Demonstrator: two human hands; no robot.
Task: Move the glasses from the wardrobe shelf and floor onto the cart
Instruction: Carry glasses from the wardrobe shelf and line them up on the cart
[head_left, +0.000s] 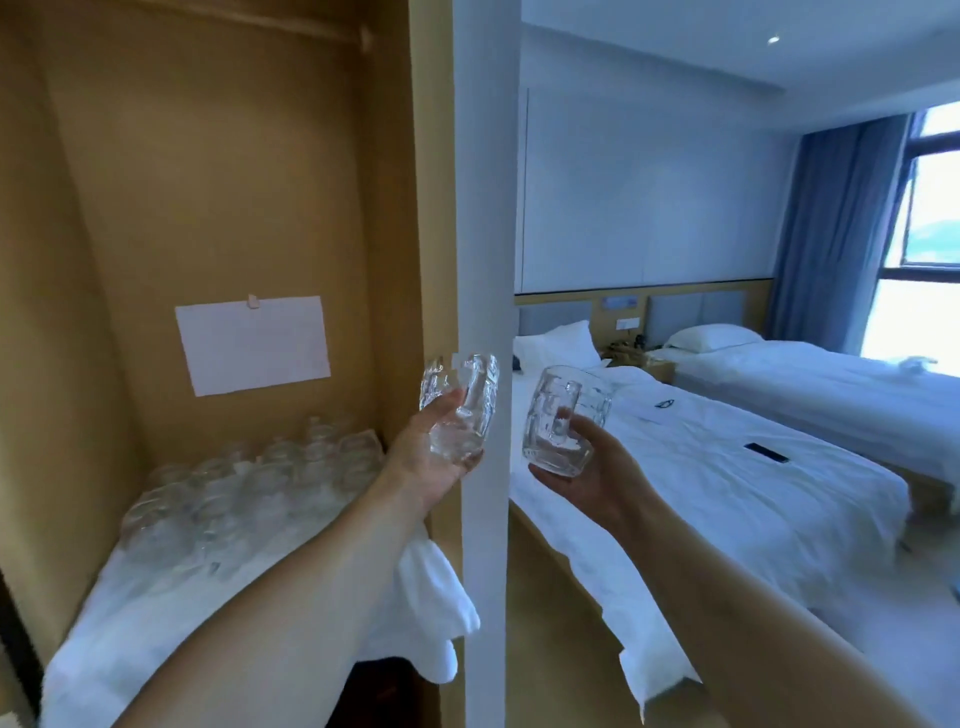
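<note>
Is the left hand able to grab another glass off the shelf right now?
Probably not. The left hand already grips a glass mug, so its fingers aren't free. The glasses on the shelf sit close below with nothing blocking them.

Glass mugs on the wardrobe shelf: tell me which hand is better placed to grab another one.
Left, probably. The left hand is nearest the shelf mugs, but it already holds a mug. The right hand holds a mug past the white post.
</note>
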